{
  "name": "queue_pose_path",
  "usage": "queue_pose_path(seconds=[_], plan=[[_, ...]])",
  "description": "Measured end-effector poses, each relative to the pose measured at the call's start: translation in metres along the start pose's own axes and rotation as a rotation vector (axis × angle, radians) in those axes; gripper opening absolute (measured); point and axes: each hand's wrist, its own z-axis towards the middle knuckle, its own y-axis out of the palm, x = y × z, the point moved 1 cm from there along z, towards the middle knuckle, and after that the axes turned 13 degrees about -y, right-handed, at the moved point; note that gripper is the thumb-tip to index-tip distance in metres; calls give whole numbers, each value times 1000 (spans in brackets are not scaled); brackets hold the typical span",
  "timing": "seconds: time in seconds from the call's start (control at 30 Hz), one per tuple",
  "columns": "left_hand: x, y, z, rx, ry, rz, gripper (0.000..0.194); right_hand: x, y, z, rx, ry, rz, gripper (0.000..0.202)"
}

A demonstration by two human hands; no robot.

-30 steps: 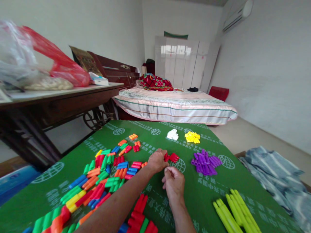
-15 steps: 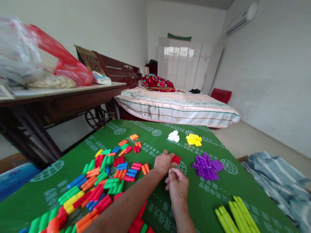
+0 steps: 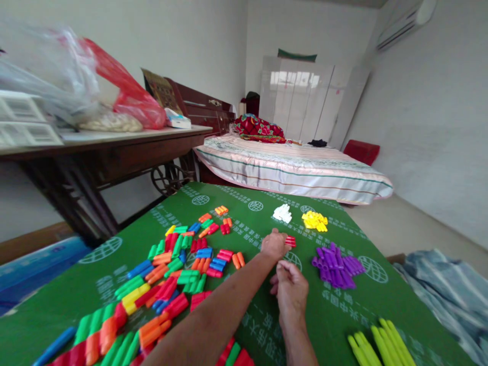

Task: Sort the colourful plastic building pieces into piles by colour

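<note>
My left hand (image 3: 275, 245) reaches across the green board, with its fingertips closed at a small cluster of red bullet-shaped building pieces (image 3: 291, 241). Part of that cluster lies hidden behind the fingers. Just nearer to me, my right hand (image 3: 292, 284) rests low over the board, fingers curled in and thumb against the forefinger; nothing shows in it. Right of both hands lies a heap of purple pieces (image 3: 337, 265). Beyond them sit a white pile (image 3: 282, 213) and a yellow pile (image 3: 314, 221).
Many joined red, green, blue, orange and yellow pieces (image 3: 168, 287) cover the left of the green board (image 3: 251, 325). Lime-green sticks (image 3: 392, 341) lie at the near right. A sewing-machine table (image 3: 152, 142) stands left, a bed (image 3: 293, 168) behind, and striped cloth (image 3: 438, 284) to the right.
The view has turned slightly left. My left hand and the red pieces have moved a little farther away across the board. My right hand keeps nearly the same pose.
</note>
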Motion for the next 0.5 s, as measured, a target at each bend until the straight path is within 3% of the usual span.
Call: queue_pose_path(seconds=[0.13,0.27,0.37,0.5], plan=[[1,-1,-4,-1,13,-33,41,-1,-3,-2,-4,0,-30,34],[-11,-17,-17,24,17,-43,43,-3,-4,-5,-8,9,-30,36],[-35,-41,-34,28,37,-32,44,-5,-5,-7,-5,22,-13,37],[-84,-77,-70,16,78,-22,42,-8,-5,-10,-24,18,-18,36]])
